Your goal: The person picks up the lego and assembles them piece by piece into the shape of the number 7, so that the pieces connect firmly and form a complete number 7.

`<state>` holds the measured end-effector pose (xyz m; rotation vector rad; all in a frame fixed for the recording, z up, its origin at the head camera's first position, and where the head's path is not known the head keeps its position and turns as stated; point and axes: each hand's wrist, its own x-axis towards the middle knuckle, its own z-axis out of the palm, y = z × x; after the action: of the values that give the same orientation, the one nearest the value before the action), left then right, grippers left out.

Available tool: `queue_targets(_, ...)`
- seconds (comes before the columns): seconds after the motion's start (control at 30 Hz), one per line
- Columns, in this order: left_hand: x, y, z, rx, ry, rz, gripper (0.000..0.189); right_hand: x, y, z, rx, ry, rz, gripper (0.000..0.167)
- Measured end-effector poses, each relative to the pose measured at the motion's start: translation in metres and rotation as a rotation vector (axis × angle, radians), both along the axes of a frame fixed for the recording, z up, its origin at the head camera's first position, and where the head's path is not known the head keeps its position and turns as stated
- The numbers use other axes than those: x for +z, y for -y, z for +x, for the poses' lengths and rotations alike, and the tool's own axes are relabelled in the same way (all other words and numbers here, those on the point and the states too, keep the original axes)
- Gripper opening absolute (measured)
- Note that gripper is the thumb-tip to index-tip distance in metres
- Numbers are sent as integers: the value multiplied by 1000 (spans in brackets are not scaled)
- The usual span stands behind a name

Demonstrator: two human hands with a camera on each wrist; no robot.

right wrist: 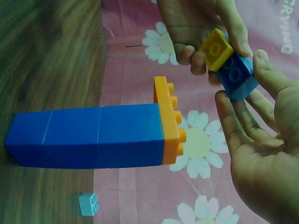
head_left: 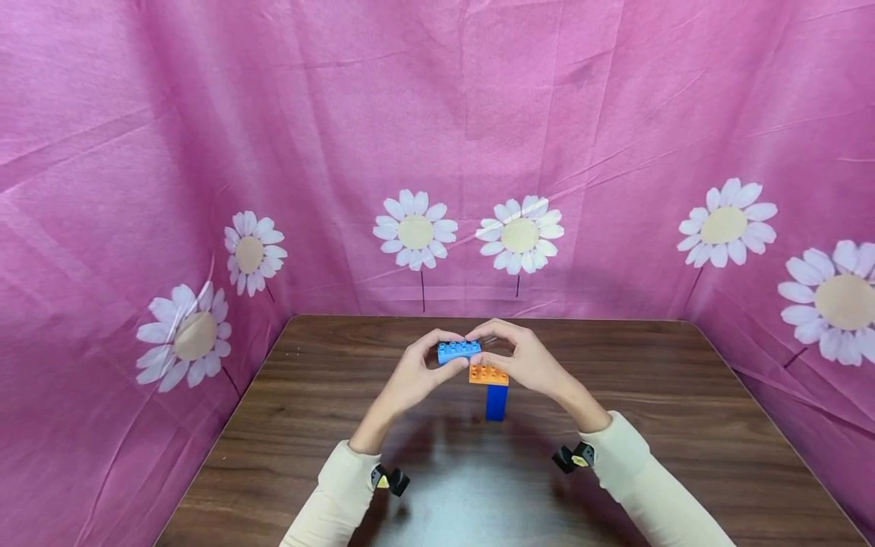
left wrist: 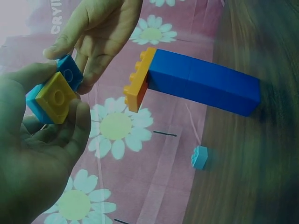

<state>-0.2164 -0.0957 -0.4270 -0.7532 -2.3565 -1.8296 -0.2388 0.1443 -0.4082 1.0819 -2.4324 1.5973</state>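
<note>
In the head view a long blue brick with studs up is held in the air between both hands. My left hand pinches its left end, where a yellow brick sits against its hollow underside. My right hand grips the right end between thumb and fingers. Just to the right and below stands a tower of stacked dark blue bricks, topped by a flat orange brick. The orange brick reaches out past the tower's left side in the head view. Both wrist views show the held bricks apart from the tower.
A small light blue brick rests on the wooden table beyond the tower, hidden in the head view. A pink cloth with white daisies hangs along the back and sides of the table.
</note>
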Motion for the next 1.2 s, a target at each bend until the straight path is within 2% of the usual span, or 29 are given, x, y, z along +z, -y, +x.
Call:
queue_targets(0.23,-5,0,-2,13,-36,-33,32,-9,-11,4,-37,-64,41,41)
queue_targets(0.37,-7,-1,-3,21,-38,-29,31,-17,-18,7,-70,-69,69,43)
queue_targets(0.77,-10,1,-2,43,8,-26,33,-50,-32,10,-142,-80,125,49)
queue_targets(0.97,-10,1,-2,51,33,-32,35,-68,-31,12,-166,-48,95,44)
queue_targets(1.1,-12,-1,-2,55,56,-19,33,-73,-29,13,-192,-46,48,38)
queue_targets(1.2,-13,-4,-3,43,40,-15,33,-75,-27,12,-210,-57,40,36)
